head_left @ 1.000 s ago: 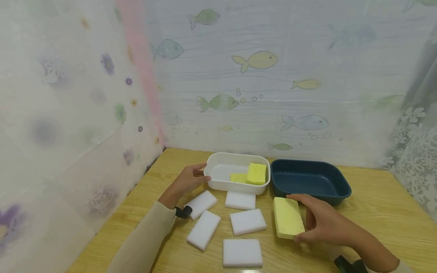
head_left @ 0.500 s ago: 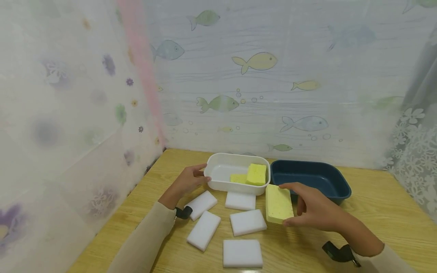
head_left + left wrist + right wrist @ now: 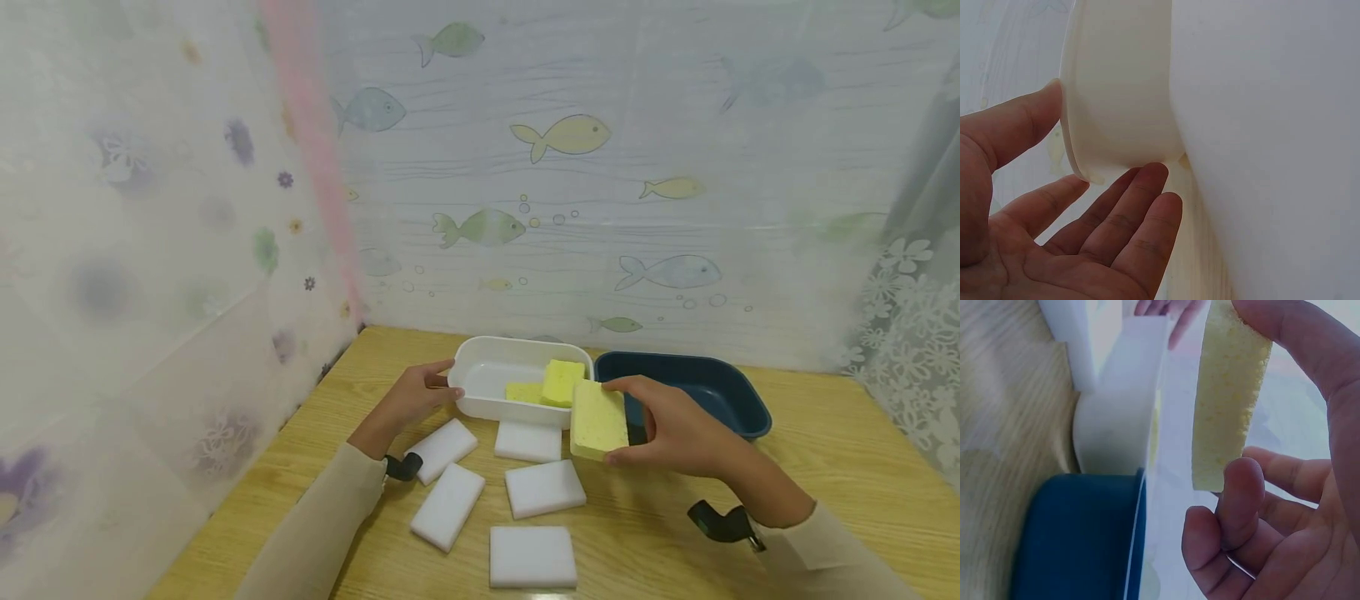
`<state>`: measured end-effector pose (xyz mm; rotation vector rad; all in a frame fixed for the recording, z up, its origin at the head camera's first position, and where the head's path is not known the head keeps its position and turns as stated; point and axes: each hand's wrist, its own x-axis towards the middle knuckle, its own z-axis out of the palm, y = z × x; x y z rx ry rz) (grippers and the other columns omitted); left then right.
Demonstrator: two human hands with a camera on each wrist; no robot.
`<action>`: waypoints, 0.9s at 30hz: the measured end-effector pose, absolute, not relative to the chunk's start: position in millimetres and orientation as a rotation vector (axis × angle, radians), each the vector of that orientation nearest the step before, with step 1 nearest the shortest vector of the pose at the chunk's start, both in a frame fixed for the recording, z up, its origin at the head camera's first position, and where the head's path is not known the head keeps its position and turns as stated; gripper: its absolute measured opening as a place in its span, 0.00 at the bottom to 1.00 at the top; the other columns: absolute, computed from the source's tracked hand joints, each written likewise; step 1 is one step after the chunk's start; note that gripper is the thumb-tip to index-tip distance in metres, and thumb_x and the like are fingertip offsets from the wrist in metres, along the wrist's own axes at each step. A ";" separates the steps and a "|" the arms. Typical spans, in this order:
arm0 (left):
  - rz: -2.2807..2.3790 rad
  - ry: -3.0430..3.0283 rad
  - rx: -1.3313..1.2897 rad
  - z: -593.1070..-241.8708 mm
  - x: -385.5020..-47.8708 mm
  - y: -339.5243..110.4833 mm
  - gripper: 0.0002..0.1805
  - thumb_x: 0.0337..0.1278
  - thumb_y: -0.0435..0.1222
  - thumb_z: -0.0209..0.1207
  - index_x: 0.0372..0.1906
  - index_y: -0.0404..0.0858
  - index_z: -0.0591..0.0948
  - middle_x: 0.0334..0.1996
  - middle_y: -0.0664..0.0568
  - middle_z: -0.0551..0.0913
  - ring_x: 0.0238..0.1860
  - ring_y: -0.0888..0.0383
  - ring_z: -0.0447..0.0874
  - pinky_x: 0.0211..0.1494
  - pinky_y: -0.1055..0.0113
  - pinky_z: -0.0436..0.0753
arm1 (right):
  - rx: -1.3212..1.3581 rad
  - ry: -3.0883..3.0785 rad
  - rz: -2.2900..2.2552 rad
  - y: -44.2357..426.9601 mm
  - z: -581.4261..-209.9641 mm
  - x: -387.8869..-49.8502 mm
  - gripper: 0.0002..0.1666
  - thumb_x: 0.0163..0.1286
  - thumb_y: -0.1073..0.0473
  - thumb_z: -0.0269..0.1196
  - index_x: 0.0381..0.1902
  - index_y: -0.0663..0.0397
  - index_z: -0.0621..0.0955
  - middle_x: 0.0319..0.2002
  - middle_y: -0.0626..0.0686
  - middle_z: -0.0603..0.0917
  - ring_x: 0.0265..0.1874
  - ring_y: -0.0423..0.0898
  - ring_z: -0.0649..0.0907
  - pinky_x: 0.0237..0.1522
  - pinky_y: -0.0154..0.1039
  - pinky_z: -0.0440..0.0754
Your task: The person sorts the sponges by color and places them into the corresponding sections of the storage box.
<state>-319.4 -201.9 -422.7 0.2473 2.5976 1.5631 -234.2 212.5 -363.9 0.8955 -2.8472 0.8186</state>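
Note:
My right hand (image 3: 678, 429) holds a yellow sponge (image 3: 598, 419) between thumb and fingers, raised at the near right corner of the white container (image 3: 480, 407). In the right wrist view the sponge (image 3: 1225, 400) is seen edge-on, gripped at its two ends. Two other yellow sponges lie at the right inside the white container, one (image 3: 562, 383) partly over the other (image 3: 522, 392). My left hand (image 3: 408, 404) touches the container's left end. The left wrist view shows the thumb and index fingertip of that hand (image 3: 1085, 206) at its rim (image 3: 1067, 125), fingers fairly straight.
A dark blue container (image 3: 720, 392) stands right of the white one, partly behind my right hand. Several white sponges lie on the wooden table (image 3: 637, 550) in front, among them one at the near edge (image 3: 532, 557). A fish-patterned curtain (image 3: 480, 167) hangs behind.
My right hand has carried the yellow sponge up and left, from in front of the blue container to the white container's corner. My left hand has stayed in place.

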 end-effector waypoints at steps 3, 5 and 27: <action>1.566 2.599 0.247 -423.1 -320.3 -202.4 0.41 0.64 0.45 0.71 0.79 0.44 0.67 0.60 0.41 0.85 0.59 0.48 0.85 0.58 0.53 0.86 | 0.902 -2.849 0.823 209.3 -360.9 -239.2 0.58 0.51 0.27 0.77 0.73 0.45 0.72 0.36 0.45 0.77 0.18 0.37 0.73 0.22 0.34 0.75; 1.567 2.597 0.244 -423.6 -321.1 -202.7 0.41 0.63 0.45 0.71 0.79 0.44 0.68 0.60 0.41 0.85 0.59 0.48 0.85 0.58 0.53 0.85 | 0.907 -2.846 0.822 207.2 -359.8 -242.5 0.57 0.51 0.27 0.77 0.74 0.44 0.72 0.36 0.46 0.77 0.18 0.37 0.74 0.23 0.34 0.76; 1.567 2.594 0.218 -424.6 -322.2 -201.4 0.41 0.63 0.45 0.71 0.78 0.45 0.69 0.59 0.42 0.86 0.58 0.50 0.86 0.58 0.53 0.85 | 0.929 -2.801 0.737 177.5 -349.5 -281.5 0.58 0.52 0.28 0.77 0.74 0.50 0.73 0.61 0.51 0.81 0.45 0.44 0.80 0.42 0.42 0.80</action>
